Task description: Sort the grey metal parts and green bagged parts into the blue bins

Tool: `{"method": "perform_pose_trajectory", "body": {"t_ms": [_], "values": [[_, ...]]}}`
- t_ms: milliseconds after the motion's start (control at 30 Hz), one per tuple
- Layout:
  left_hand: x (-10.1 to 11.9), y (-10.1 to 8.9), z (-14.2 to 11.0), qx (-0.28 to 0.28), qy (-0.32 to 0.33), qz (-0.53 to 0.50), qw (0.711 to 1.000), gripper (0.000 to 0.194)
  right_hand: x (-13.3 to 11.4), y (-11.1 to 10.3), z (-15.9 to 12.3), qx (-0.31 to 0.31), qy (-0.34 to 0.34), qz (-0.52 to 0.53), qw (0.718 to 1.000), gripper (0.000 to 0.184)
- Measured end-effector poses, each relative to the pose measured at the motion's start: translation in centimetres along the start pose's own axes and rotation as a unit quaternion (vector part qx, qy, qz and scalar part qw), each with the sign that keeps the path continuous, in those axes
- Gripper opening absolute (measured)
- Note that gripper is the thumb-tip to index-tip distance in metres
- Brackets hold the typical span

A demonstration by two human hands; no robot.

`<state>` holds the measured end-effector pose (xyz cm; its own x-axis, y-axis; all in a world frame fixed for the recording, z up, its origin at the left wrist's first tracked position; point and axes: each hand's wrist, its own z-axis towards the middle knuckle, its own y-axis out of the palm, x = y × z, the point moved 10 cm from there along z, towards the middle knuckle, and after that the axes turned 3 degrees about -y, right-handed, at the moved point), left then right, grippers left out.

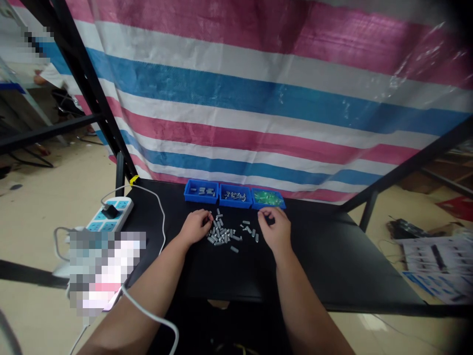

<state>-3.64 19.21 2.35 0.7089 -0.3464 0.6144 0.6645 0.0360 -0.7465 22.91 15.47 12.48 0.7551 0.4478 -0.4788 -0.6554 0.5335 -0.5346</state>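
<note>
My left hand (196, 227) is at the left edge of a pile of small grey metal cylinder-like parts (221, 232), its fingers curled in. Whatever its fingertips pinch is too small to make out. My right hand (277, 228) is just in front of the right blue bin (284, 205), which holds green translucent pieces (266, 198). Thumb and fingers of that hand are bent together, and any item between them cannot be made out. A few loose grey parts (249, 230) lie between the pile and my right hand.
The left blue bin (187, 198) holds grey parts, and the middle blue bin (222, 203) holds small shiny metal pieces. A power strip (127, 207) with a white cable (162, 212) lies at the black table's (325, 256) left edge, near a blurred-out lit device (111, 271). A striped sheet (236, 98) hangs behind.
</note>
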Motion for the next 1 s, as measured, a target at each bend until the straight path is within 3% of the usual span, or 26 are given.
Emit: {"method": "perform_pose_trajectory", "body": {"t_ms": [167,300,433,567,700,767,900,1000], "values": [[0.0,0.0,0.0,-0.001,-0.003,0.007,1.0,0.012,3.8,3.1,-6.2,-0.158,0.023,-0.024,0.987,0.021],[-0.1,0.1,0.1,0.0,-0.003,0.012,1.0,0.011,4.4,3.7,-8.4,-0.183,0.035,-0.003,0.983,0.015],[-0.1,0.2,0.1,0.002,0.002,0.014,1.0,0.011,3.6,3.4,-8.1,-0.184,0.038,0.013,0.982,0.015],[0.0,0.1,0.1,-0.001,0.002,0.008,1.0,0.011,2.1,2.4,-6.3,-0.13,0.036,0.008,0.991,0.015],[0.0,0.1,0.1,-0.004,0.0,0.0,1.0,0.011,-0.1,1.2,-3.3,0.012,0.055,0.073,0.996,0.014],[0.0,0.0,0.0,-0.004,0.001,-0.006,1.0,0.011,-1.7,1.5,-1.7,0.06,0.04,0.128,0.989,0.012],[0.2,-0.1,-0.1,-0.002,0.005,-0.013,1.0,0.011,-3.6,4.3,1.3,0.103,0.024,0.202,0.974,0.012],[0.2,-0.1,-0.2,0.003,0.006,-0.012,1.0,0.011,-3.6,8.8,3.2,0.069,0.067,0.256,0.962,0.016]]}}
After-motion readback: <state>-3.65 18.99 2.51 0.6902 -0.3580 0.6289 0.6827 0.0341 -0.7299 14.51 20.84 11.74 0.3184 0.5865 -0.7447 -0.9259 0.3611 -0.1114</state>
